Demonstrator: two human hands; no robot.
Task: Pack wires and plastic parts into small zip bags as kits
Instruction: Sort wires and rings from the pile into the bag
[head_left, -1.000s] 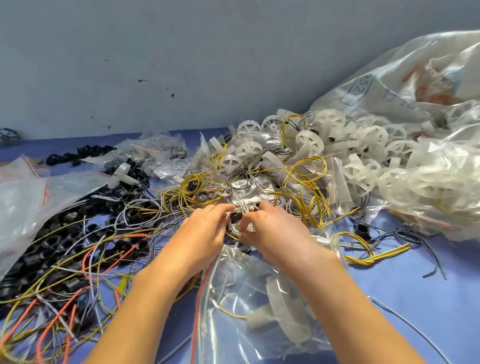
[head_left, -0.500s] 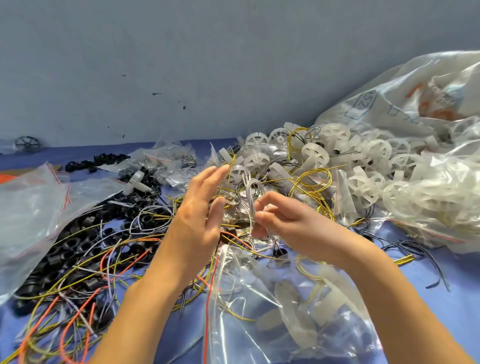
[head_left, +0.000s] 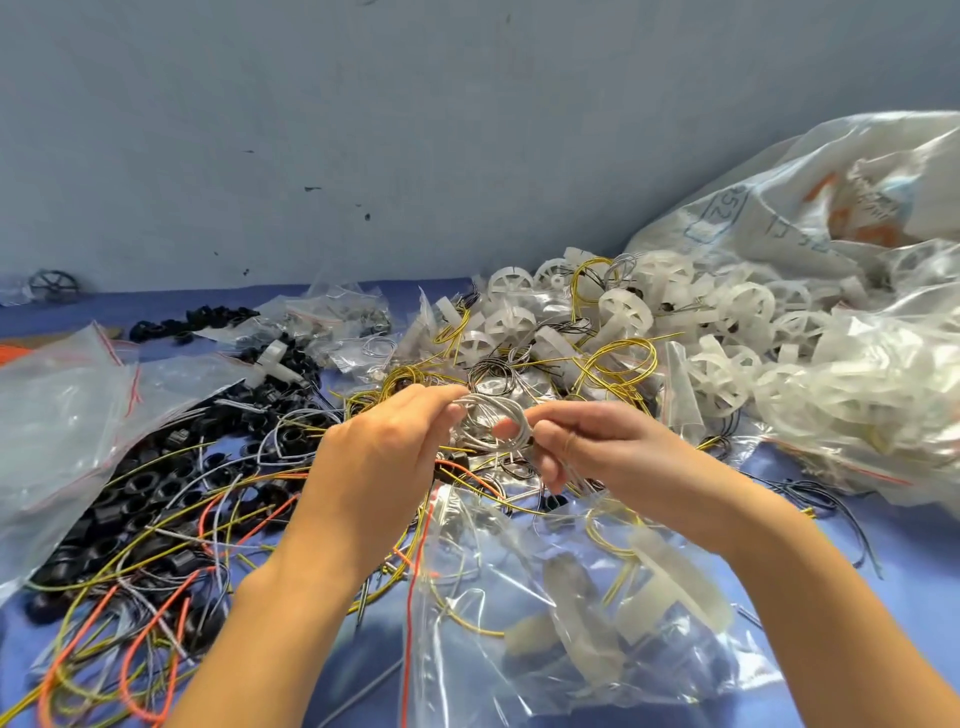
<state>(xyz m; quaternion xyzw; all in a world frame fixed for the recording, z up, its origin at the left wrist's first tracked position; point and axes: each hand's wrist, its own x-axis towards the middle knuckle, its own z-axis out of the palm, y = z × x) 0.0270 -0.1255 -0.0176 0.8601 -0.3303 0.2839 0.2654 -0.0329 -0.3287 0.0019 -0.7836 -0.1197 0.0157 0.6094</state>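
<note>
Coiling looks to be the step in hand: the left hand and right hand both pinch a loop of pale wire with curled fingers at the centre of the frame, just above a zip bag that already holds white plastic parts. Next, probably, the loop must go into the bag without springing open. Blue counter carries loose wires, black rings and white wheels; a grey-blue wall stands behind.
</note>
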